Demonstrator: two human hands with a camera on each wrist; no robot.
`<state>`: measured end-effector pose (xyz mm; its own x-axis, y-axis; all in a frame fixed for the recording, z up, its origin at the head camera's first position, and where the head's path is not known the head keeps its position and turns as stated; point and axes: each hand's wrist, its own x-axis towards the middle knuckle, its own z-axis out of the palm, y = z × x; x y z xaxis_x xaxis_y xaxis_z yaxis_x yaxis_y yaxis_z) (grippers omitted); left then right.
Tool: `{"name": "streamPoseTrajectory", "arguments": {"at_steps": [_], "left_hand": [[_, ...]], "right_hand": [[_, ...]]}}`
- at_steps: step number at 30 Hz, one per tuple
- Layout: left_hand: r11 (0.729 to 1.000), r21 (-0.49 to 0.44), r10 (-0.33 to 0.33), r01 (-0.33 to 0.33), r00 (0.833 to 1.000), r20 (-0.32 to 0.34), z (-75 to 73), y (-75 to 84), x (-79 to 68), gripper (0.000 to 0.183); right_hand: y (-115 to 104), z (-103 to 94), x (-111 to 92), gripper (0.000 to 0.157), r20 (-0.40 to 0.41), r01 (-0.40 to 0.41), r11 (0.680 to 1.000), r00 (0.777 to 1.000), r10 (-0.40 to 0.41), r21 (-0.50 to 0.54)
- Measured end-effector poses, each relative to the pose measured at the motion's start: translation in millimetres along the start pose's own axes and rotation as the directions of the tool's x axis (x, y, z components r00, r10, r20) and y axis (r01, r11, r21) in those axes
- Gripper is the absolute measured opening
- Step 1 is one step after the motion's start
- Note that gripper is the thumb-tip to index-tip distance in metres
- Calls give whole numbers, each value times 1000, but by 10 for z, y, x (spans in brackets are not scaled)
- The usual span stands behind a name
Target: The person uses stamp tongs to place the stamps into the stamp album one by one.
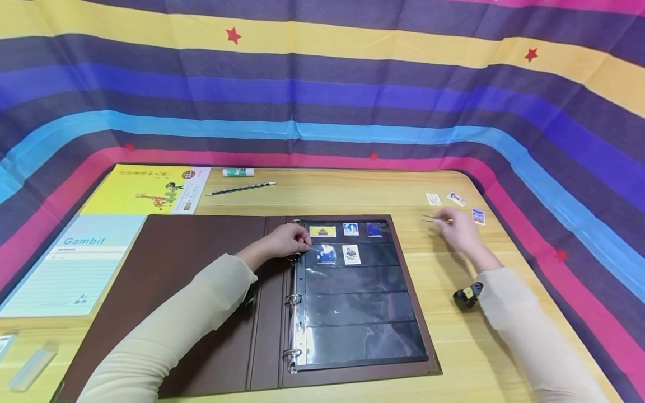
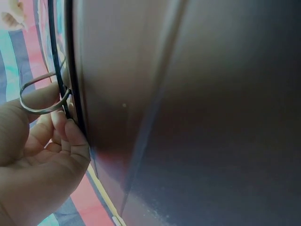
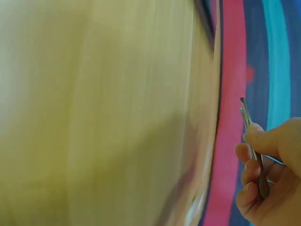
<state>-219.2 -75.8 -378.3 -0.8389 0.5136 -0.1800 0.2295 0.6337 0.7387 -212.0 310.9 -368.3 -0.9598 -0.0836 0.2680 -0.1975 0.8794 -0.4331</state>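
Note:
A brown ring-binder stamp album (image 1: 211, 302) lies spread flat, with a black stock page (image 1: 353, 308) of clear pocket strips on its right side. My left hand (image 1: 284, 240) pinches the page's inner edge beside the second row, its thumb and fingers close to a metal ring (image 2: 42, 110). Several stamps sit in the top two rows, among them a blue stamp (image 1: 325, 254) and a white portrait stamp (image 1: 351, 254). To the right of the album my right hand (image 1: 461, 229) holds metal tweezers (image 3: 254, 150), tips apart and nothing between them. Near that hand lie three loose stamps, one of them blue (image 1: 478, 216).
At the back left are a yellow booklet (image 1: 136, 190), a glue stick (image 1: 238, 172) and a pencil (image 1: 242, 188). A Gambit notepad (image 1: 65, 268) lies left of the album. A translucent block (image 1: 32, 369) is at the front left. Striped cloth (image 1: 327, 89) surrounds the table.

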Motion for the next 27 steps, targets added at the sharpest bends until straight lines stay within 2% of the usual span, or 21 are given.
{"name": "streamPoseTrajectory", "arguments": {"at_steps": [3, 7, 11, 17, 23, 27], "left_hand": [[1000, -10, -4, 4, 1000, 2, -5, -2, -2, 5], [1000, -19, -11, 11, 1000, 8, -3, 1, -3, 5], [1000, -17, -18, 18, 1000, 5, -1, 6, -3, 5], [1000, -16, -23, 23, 1000, 3, -2, 19, -9, 5], [1000, -20, -23, 23, 1000, 2, -6, 13, -19, 5], [1000, -7, -20, 20, 1000, 2, -8, 13, -19, 4]], "right_hand": [[315, -159, -28, 13, -25, -123, 992, 992, 123, -32], [605, -304, -88, 18, 0, -264, 960, 964, 265, -93], [759, -360, -144, 19, 47, -311, 944, 947, 317, -110], [770, -345, -153, 20, 109, -270, 958, 954, 280, -97], [609, -267, -142, 19, 182, -161, 986, 969, 165, -41], [501, -239, -125, 19, 279, -129, 992, 952, 124, 0]]}}
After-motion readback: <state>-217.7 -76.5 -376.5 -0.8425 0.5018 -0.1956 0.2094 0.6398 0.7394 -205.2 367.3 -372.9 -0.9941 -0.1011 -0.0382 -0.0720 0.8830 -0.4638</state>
